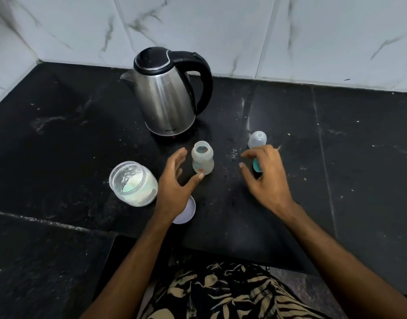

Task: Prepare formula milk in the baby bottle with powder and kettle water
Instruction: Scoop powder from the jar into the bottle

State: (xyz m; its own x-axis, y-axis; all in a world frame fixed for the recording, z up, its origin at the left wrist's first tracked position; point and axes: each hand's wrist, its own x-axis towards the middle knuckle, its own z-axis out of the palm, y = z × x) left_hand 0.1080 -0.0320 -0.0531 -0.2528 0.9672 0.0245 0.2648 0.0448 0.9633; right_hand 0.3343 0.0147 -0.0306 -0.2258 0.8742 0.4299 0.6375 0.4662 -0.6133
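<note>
Standing uncapped, frosted plastic bottle [202, 160], steel kettle [163, 93]

Your forearms are bare, with no sleeves, watch or rings showing on your left hand [174, 180] or right hand [264, 173]. At the bottom centre of the frame you wear a black garment [220, 293] printed with beige leaf shapes.

Left hand [174, 180] touches open bottle [202, 161]; kettle [165, 93] behind.
</note>
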